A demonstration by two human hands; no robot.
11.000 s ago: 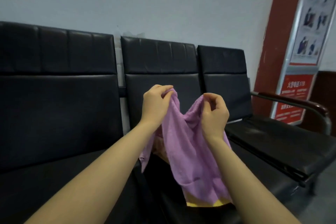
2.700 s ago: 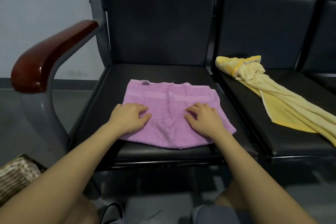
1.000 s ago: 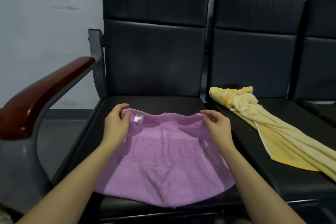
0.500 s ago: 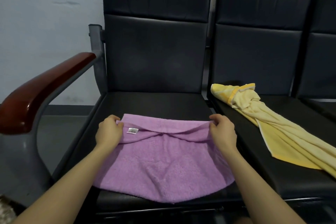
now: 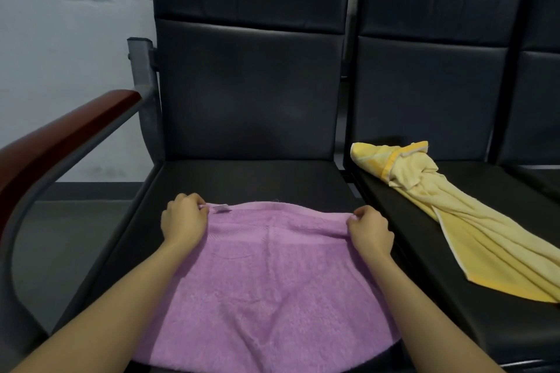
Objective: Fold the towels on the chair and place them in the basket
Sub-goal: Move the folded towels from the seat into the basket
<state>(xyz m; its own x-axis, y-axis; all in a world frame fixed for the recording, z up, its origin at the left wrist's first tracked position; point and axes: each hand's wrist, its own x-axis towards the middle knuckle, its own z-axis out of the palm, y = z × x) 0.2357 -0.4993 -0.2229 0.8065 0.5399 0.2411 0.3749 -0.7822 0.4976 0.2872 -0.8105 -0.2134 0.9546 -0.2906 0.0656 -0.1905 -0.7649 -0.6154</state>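
Both forearms reached forward from the lower corners of the view, roughly parallel, palms down, over the front of the chair seat [image 5: 251, 179]. The left hand [image 5: 185, 219] sat at the far left corner of the purple towel [image 5: 266, 281]; the right hand [image 5: 371, 232] sat at the far right corner, slightly nearer the camera than the left.

The purple towel lay spread on the black seat, its far edge running left to right between the two hands. Its near edge curved over the front lip of the seat. Long axis — could not tell, since the near part ran out of the frame. A small white tag [image 5: 221, 208] showed on the far edge, just beside the left hand.

Fingers: on both hands they were curled tight, knuckles up, pinching the far hem of the towel. A raised ridge of cloth ran from the right hand toward the middle.

The yellow towel [image 5: 472, 221] lay unfolded on the neighbouring seat [image 5: 454, 312] to the right, bunched at its far end near the backrest — long axis running diagonally from there toward the near right. It was apart from the purple towel and from both hands.

A red-brown armrest [image 5: 60, 142] stood at the left of the chair.
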